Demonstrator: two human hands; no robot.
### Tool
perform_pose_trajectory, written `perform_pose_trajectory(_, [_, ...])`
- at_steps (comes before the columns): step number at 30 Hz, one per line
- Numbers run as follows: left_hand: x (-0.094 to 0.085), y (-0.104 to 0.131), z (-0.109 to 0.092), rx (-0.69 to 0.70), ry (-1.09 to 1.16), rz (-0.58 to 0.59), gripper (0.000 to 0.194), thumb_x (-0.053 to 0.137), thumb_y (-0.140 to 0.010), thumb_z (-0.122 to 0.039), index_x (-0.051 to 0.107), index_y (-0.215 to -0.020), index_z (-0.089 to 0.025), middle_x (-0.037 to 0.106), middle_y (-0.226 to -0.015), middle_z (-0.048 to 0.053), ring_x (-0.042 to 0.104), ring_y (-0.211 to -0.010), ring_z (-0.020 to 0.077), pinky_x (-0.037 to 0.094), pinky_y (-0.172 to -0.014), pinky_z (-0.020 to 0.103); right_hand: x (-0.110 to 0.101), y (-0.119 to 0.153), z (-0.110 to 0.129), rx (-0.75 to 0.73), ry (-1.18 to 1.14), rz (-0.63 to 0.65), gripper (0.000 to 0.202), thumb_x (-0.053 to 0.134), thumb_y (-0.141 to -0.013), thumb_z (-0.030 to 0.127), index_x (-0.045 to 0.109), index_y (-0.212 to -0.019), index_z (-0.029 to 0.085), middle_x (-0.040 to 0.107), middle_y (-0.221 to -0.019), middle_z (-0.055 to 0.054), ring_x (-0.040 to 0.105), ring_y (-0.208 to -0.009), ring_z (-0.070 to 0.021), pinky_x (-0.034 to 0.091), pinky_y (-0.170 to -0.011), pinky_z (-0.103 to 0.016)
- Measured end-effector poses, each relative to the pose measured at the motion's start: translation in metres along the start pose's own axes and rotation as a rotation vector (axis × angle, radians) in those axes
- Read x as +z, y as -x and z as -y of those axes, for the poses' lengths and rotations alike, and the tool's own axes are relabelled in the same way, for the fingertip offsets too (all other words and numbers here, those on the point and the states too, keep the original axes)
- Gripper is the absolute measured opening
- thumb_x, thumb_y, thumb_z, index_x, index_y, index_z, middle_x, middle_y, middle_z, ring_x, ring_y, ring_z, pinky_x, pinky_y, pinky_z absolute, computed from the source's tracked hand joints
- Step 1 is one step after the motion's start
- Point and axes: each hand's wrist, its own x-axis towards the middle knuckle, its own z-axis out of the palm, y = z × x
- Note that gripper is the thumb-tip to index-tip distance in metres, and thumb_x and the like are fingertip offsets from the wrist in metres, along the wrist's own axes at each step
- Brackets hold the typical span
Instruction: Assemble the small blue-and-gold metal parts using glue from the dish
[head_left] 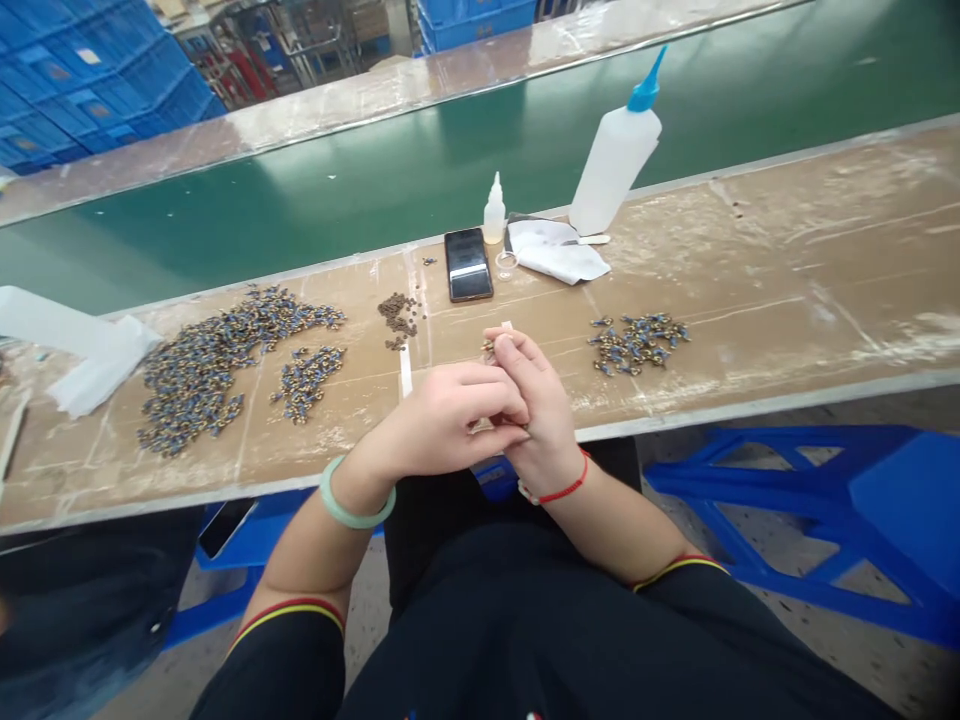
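Observation:
My right hand (541,405), with a red cord at the wrist, is closed in a pinch. A small brass-coloured metal part (487,347) shows at its thumb and fingertips. My left hand (457,415), wearing a pale green bangle, lies against the right one, thumb and fingers pressed together near its palm. Whatever those fingers hold is hidden. Beyond the hands lies a scattered pile of small brown discs (396,310). A group of small blue-and-brass parts (639,343) is on the right, with a smaller group (307,382) and a large heap (217,365) on the left.
Behind the hands are a phone (469,265), a small dropper bottle (494,210), a white cloth (559,250) and a large blue-tipped bottle (615,165). A green belt (360,175) runs behind the brown worktop. Blue stools (787,500) stand below; another person's dark clothing (82,600) shows at left.

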Motion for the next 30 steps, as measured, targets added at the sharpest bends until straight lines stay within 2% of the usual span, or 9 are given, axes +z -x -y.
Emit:
perform_pose_trajectory(2, [0.000,0.002,0.003,-0.004,0.069,-0.008,0.016,0.068,-0.089,-0.007,0.067,-0.078,-0.019,0.073,-0.075,0.001,0.062,-0.064,0.0108,0.051,-0.059,0.021,0.004,0.004,0.000,0.074,-0.036,-0.016,0.040,0.087,-0.081,0.060,0.069,-0.095,0.027,0.055,-0.064,0.007,0.049,-0.050,-0.0102,0.043,-0.044,-0.026])
perform_pose_trajectory(4, [0.005,0.005,0.011,-0.045,0.214,-0.028,0.015,0.074,-0.088,-0.012,0.067,-0.076,-0.020,0.070,-0.071,0.000,0.059,-0.060,0.0102,0.048,-0.056,0.021,0.003,0.005,-0.002,0.118,-0.075,-0.022,0.038,0.087,-0.080,0.058,0.071,-0.096,0.027,0.055,-0.065,0.007,0.047,-0.050,-0.0098,0.042,-0.044,-0.025])
perform_pose_trajectory(6, [0.015,0.011,0.020,-0.126,0.461,-0.069,0.024,0.083,-0.087,-0.030,0.065,-0.073,-0.020,0.068,-0.068,0.001,0.057,-0.058,0.0109,0.048,-0.054,0.023,0.000,0.003,-0.005,0.094,-0.097,-0.038,0.035,0.089,-0.080,0.053,0.073,-0.097,0.027,0.057,-0.070,0.006,0.051,-0.057,-0.0096,0.047,-0.051,-0.024])
perform_pose_trajectory(9, [0.033,0.023,0.027,-0.245,0.963,-0.233,0.048,0.089,-0.079,-0.054,0.057,-0.066,-0.021,0.056,-0.060,-0.002,0.048,-0.047,0.0086,0.042,-0.044,0.022,-0.008,0.000,-0.008,-0.010,-0.077,-0.050,0.028,0.090,-0.082,0.047,0.076,-0.095,0.027,0.061,-0.080,0.004,0.056,-0.073,-0.0094,0.052,-0.068,-0.022])
perform_pose_trajectory(12, [0.047,0.033,0.022,-0.284,1.361,-0.380,0.047,0.090,-0.079,-0.047,0.052,-0.067,-0.022,0.043,-0.056,-0.007,0.028,-0.040,0.0044,0.023,-0.032,0.018,-0.014,-0.001,-0.010,-0.082,-0.016,-0.025,0.024,0.088,-0.085,0.047,0.079,-0.095,0.028,0.062,-0.083,0.003,0.056,-0.076,-0.0099,0.052,-0.074,-0.023])
perform_pose_trajectory(14, [0.052,0.037,0.017,-0.277,1.501,-0.406,0.042,0.089,-0.080,-0.039,0.053,-0.069,-0.022,0.038,-0.057,-0.007,0.022,-0.041,0.0045,0.016,-0.029,0.016,-0.017,0.001,-0.010,-0.124,0.038,-0.016,0.023,0.088,-0.086,0.048,0.079,-0.096,0.029,0.063,-0.085,0.003,0.056,-0.077,-0.0108,0.053,-0.076,-0.025])
perform_pose_trajectory(22, [0.063,0.052,0.011,-0.299,1.765,-0.506,0.037,0.092,-0.078,-0.038,0.060,-0.069,-0.021,0.034,-0.057,-0.006,0.019,-0.047,0.0066,0.012,-0.030,0.014,-0.039,0.001,-0.009,-0.181,0.323,0.037,0.031,0.085,-0.087,0.057,0.078,-0.098,0.029,0.068,-0.086,0.000,0.064,-0.079,-0.0153,0.058,-0.076,-0.031])
perform_pose_trajectory(26, [0.064,0.059,0.010,-0.304,1.819,-0.566,0.040,0.093,-0.079,-0.038,0.059,-0.068,-0.021,0.030,-0.056,-0.007,0.015,-0.047,0.0059,0.013,-0.030,0.012,-0.053,0.002,-0.008,-0.194,0.463,0.073,0.032,0.084,-0.088,0.059,0.080,-0.097,0.029,0.072,-0.086,0.000,0.067,-0.079,-0.0158,0.059,-0.076,-0.031])
perform_pose_trajectory(30, [0.061,0.071,0.009,-0.379,1.804,-0.606,0.045,0.095,-0.076,-0.041,0.057,-0.066,-0.021,0.030,-0.056,-0.008,0.015,-0.047,0.0065,0.017,-0.030,0.012,-0.057,0.005,-0.004,-0.244,0.663,0.159,0.038,0.079,-0.091,0.064,0.080,-0.092,0.026,0.073,-0.081,-0.002,0.067,-0.073,-0.0171,0.057,-0.070,-0.033])
